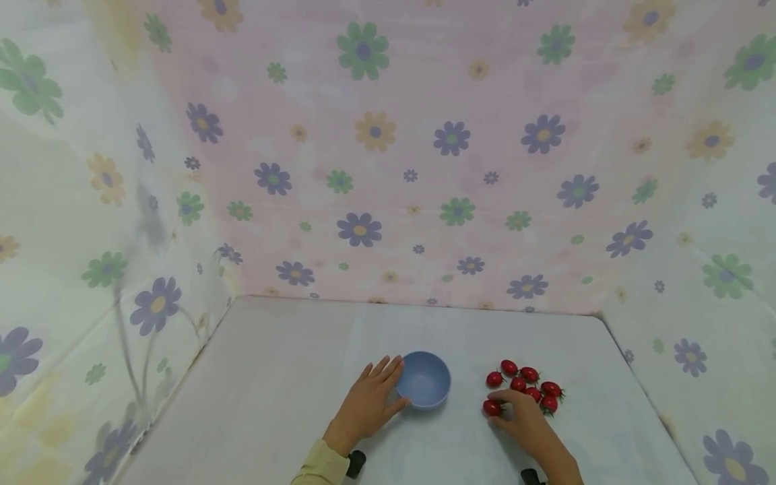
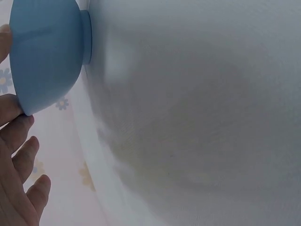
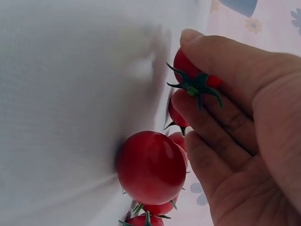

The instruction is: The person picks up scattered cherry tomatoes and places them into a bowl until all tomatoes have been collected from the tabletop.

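Observation:
A light blue bowl (image 1: 424,380) stands upright on the white table. My left hand (image 1: 367,404) rests against its left side, thumb and fingers spread along the rim. In the left wrist view the fingertips (image 2: 23,123) are right at the edge of the bowl (image 2: 47,52). My right hand (image 1: 523,421) pinches a red cherry tomato (image 1: 492,407) between thumb and fingers. Up close in the right wrist view, this tomato (image 3: 183,65) shows its green stem and leaves, partly covered by the thumb. Several more cherry tomatoes (image 1: 508,367) lie just beyond that hand.
The white table (image 1: 291,364) is enclosed by cloth walls printed with flowers at the back (image 1: 412,202), left and right. The loose tomatoes sit in a cluster to the right of the bowl; one tomato (image 3: 151,167) appears large beside the right hand's fingers.

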Available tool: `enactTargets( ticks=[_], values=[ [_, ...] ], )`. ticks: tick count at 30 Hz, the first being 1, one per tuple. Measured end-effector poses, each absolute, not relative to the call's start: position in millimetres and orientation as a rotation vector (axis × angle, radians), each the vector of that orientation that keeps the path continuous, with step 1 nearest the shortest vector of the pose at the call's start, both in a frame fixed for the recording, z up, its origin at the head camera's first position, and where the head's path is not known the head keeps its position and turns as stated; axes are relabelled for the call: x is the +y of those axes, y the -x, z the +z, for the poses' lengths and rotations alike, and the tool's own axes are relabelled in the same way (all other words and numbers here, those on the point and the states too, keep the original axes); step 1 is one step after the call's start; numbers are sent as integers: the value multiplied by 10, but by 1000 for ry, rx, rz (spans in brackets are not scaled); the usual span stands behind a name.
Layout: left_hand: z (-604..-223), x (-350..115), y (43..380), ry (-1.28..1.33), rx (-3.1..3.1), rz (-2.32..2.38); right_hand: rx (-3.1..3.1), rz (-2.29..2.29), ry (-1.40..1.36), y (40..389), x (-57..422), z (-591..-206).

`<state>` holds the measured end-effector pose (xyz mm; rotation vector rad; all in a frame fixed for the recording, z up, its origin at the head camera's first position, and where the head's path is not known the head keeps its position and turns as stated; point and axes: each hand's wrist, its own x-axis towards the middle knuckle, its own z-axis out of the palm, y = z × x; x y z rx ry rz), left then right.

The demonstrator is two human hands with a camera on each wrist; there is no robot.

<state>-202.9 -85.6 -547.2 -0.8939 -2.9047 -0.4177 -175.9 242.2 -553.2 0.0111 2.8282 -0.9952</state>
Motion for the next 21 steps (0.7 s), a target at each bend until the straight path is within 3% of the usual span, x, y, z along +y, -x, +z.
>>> enactTargets(
  ticks=[21],
  values=[
    [-5493,-852,2046,888,-2921,-446,2890,-1091,11,1721,2338,-5536]
  ],
)
